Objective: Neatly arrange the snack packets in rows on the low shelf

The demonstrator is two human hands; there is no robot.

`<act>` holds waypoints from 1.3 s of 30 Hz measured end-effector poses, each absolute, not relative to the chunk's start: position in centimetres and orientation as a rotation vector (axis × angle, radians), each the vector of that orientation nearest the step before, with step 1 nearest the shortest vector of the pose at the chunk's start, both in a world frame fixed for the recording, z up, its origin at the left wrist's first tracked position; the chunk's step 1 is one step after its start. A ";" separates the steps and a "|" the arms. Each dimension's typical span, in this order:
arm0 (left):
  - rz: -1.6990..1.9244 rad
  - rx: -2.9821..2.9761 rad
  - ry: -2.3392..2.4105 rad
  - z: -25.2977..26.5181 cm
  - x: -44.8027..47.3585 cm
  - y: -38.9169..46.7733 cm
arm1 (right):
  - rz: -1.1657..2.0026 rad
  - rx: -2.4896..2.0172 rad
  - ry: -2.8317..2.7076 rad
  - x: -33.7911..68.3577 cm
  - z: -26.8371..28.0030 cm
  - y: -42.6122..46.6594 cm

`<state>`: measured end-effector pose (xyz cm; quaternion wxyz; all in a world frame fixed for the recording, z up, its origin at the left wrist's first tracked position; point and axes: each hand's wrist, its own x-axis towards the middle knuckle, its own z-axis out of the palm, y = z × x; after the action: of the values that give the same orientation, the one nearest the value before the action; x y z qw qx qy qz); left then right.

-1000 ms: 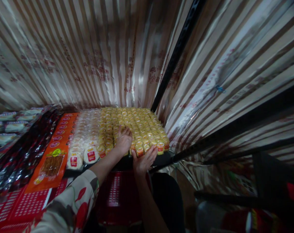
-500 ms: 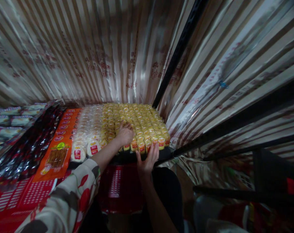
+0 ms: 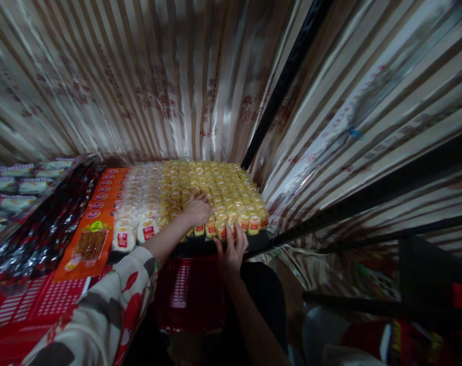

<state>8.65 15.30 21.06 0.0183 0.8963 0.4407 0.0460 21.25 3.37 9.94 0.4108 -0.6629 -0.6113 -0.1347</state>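
Rows of small yellow wrapped snack packets (image 3: 225,183) stand tightly packed on a dark shelf. My left hand (image 3: 197,209) rests on top of the front rows, fingers stretched forward and apart. Against the front faces of the packets, my right hand (image 3: 233,251) has its fingers spread and pointing up, with the thumb at the left. Neither hand is wrapped round a packet. White wrapped packets (image 3: 147,229) with red labels stand in rows just left of the yellow ones, beside my left forearm.
Further left lie an orange snack bag (image 3: 91,239), dark shiny packets (image 3: 43,234) and pale packets (image 3: 19,203). Red baskets (image 3: 36,310) stand below the shelf edge. A black metal post (image 3: 280,91) rises behind the packets, before striped sheeting (image 3: 158,76).
My right hand has shifted slightly left along the packet fronts, and its fingers have spread. My left hand stays nearly where it was. The view has moved a little.
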 end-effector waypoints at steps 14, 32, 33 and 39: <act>0.109 2.803 1.380 20.9 8.6 15.2 | -0.374 -1.805 -1.433 19.6 10.9 5.6; 0.170 2.785 1.346 20.0 8.2 16.1 | -0.459 -1.871 -1.471 18.6 11.1 7.1; 0.175 2.779 1.349 20.1 8.2 16.0 | -0.464 -1.876 -1.464 18.6 11.1 7.2; 0.233 2.747 1.365 20.2 8.3 15.9 | -0.500 -1.880 -1.414 18.5 10.9 7.5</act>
<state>8.28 15.88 20.18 0.0326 0.8925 0.4434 0.0758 18.49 7.47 10.89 0.3600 -0.7294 -0.5484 -0.1938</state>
